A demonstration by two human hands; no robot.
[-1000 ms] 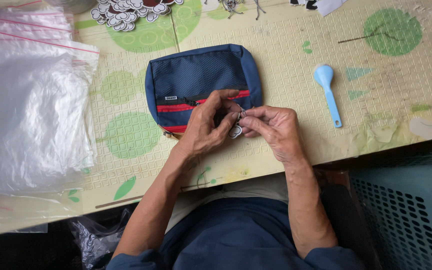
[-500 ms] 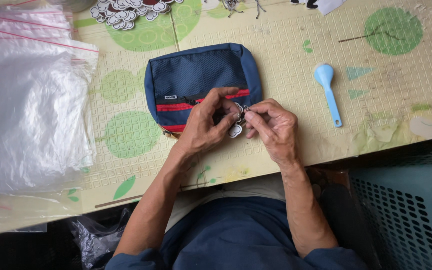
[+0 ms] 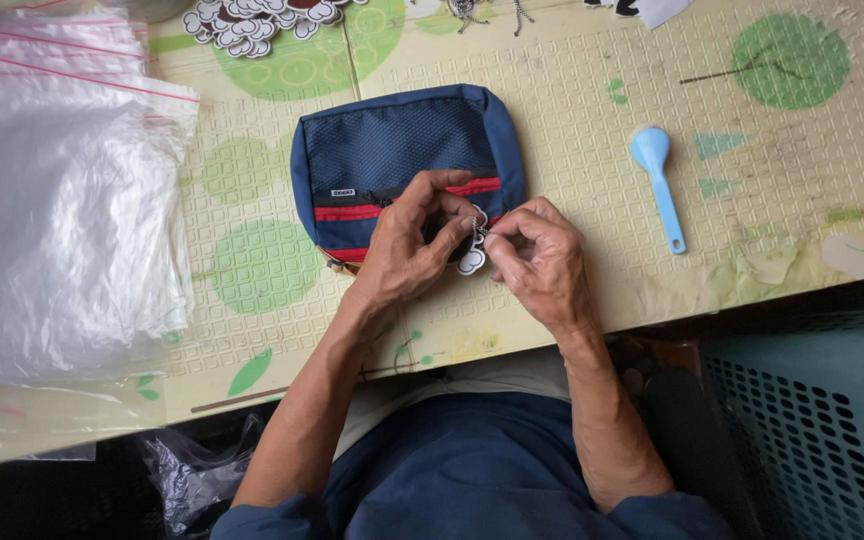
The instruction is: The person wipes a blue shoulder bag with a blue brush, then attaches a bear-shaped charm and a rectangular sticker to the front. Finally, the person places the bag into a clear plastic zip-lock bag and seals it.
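A dark blue pouch (image 3: 402, 150) with red zipper stripes lies on the patterned mat. My left hand (image 3: 407, 245) rests on its lower right part, fingers pinched at the zipper area. My right hand (image 3: 542, 260) meets it from the right, fingertips pinched on a small white charm (image 3: 471, 262) with a metal clasp, which hangs by the pouch's corner. The spot where both sets of fingertips meet is partly hidden.
A stack of clear plastic zip bags (image 3: 52, 200) covers the left side. A light blue spoon (image 3: 657, 180) lies to the right. White charms (image 3: 252, 15) are piled at the top edge. A teal perforated basket (image 3: 822, 430) stands at lower right, below the table edge.
Both hands have shifted a little while working the charm at the pouch's zipper; the pouch and the other things lie where they were.
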